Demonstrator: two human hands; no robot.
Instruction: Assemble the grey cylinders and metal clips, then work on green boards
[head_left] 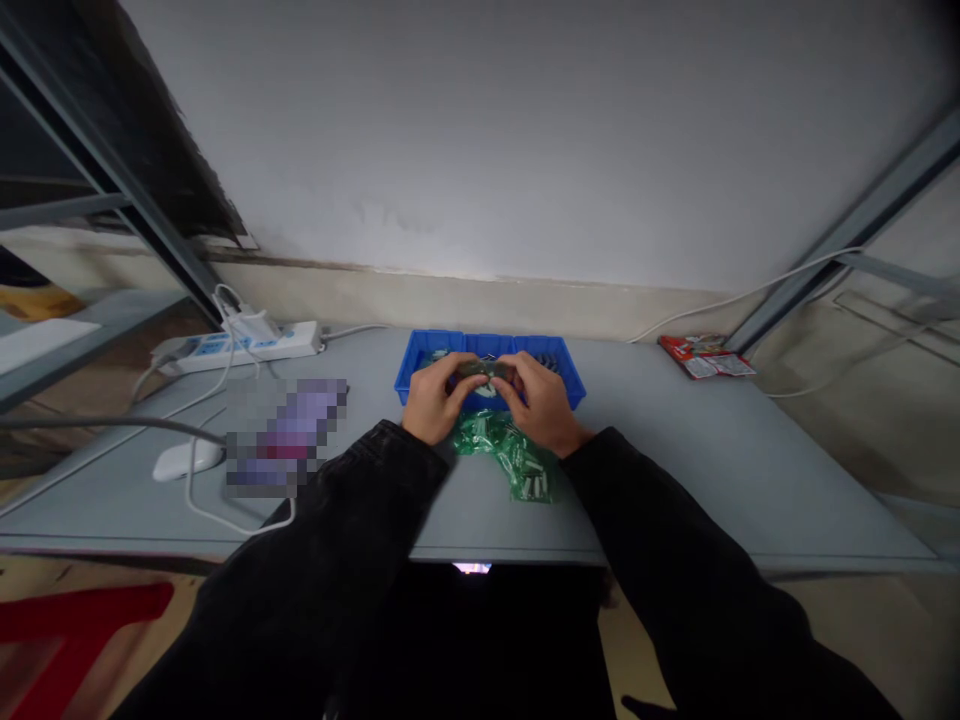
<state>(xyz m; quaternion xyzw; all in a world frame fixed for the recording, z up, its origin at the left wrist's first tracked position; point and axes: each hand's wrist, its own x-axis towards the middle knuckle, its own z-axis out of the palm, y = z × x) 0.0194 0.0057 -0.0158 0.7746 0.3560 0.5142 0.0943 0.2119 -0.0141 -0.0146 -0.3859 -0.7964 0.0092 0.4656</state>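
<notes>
Both hands meet over the front of a blue compartment tray [574, 386]. My left hand [435, 400] and my right hand [541, 405] pinch the two ends of a small, greenish see-through plastic bag [482, 368], thumbs towards me. Something pale shows at its lower edge, too small to name. Small metal parts lie in the tray's left and right compartments; my fingers partly cover the middle one. Just below my hands, green plastic bags [517, 455] rest on the table, with short silvery cylindrical pieces visible inside.
On the left are a white power strip [285, 341] with plugs and cables, a white earbud case [187, 458] and a blurred-out phone-like object [300, 425]. A red snack packet [705, 358] lies at the back right. Metal posts and a wall bound the grey table [675, 480].
</notes>
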